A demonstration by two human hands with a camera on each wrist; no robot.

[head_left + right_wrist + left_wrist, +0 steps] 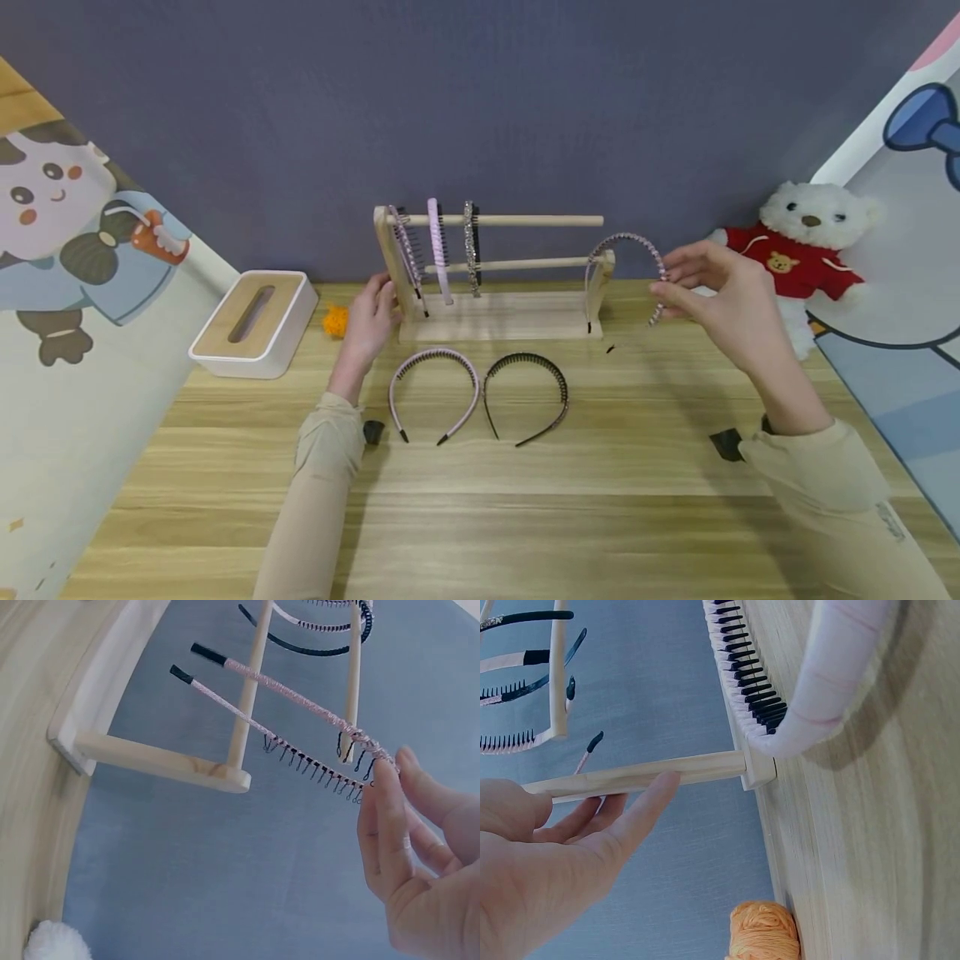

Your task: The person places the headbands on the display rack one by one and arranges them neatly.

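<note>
The right hand [720, 296] pinches a pink band [633, 237] between thumb and fingers at the right end of the wooden rack [500, 312]; whether the rod's tip [346, 750] passes inside it, I cannot tell. The left hand [372, 312] grips the rack's left post [705, 766], thumb and fingers on opposite sides. 3 bands [437, 250] hang toward the left of the far, upper rod. On the table [480, 533], near the rack, lie a lilac band [472, 372] and, just right of it, a dark band [562, 385]. Orange yarn [335, 321] and a box [288, 329] sit left; a bear [795, 258] sits far right.
</note>
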